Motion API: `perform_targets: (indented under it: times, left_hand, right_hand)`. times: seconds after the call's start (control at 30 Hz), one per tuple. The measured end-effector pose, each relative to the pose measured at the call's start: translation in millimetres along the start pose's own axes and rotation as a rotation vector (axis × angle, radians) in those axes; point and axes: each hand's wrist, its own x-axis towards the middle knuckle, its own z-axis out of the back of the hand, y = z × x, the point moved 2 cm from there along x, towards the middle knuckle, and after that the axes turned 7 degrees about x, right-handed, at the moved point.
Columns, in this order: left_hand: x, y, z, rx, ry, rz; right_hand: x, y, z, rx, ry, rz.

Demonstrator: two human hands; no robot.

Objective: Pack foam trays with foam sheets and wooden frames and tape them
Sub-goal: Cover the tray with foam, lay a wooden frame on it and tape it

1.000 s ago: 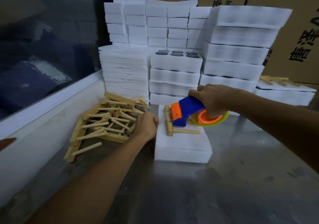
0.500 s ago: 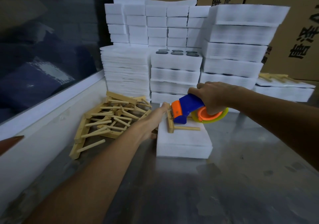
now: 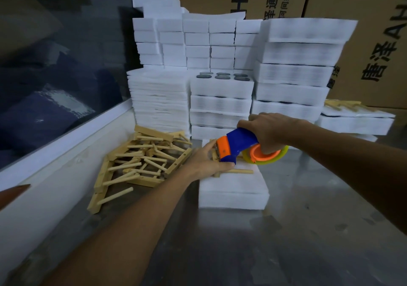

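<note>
My right hand (image 3: 269,131) is gripping the blue-and-orange tape dispenser (image 3: 237,148), fingers wrapped round its handle, the orange roll core and yellowish tape hanging at the 3 o'clock side of the handle. My left hand (image 3: 208,161) is lying on the foam tray (image 3: 233,188) at centre, fingers mostly straight and pressing the wooden frame (image 3: 239,171) on its top, thumb touching the dispenser's nose. The tray is sitting on the metal table (image 3: 286,241), covered white on top, contents not visible. At 9 o'clock of the tray a loose pile of wooden frames (image 3: 141,162) is lying by the white wall. At 12 o'clock a stack of foam trays (image 3: 220,105) is standing; its top tray is showing dark round pieces (image 3: 222,76) sitting in its pockets. At 11 o'clock a stack of foam sheets (image 3: 159,100); at 1 o'clock a taller tray stack (image 3: 295,69). At 2 o'clock another packed tray (image 3: 356,122) is carrying frames on top. Cardboard boxes (image 3: 363,32) are standing behind.
</note>
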Motion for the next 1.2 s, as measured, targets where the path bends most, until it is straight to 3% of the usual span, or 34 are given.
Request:
perform_targets:
  times: [0.57, 0.77, 1.2]
  left_hand:
    - [11, 12, 6, 0.014, 0.014, 0.101]
    - [11, 13, 6, -0.075, 0.031, 0.090]
    - [7, 12, 7, -0.120, 0.057, 0.096]
  right_hand:
    - [-28, -42, -8, 0.285, 0.065, 0.013]
    - [-75, -101, -21, 0.267, 0.064, -0.131]
    - [-112, -145, -69, 0.289, 0.092, -0.238]
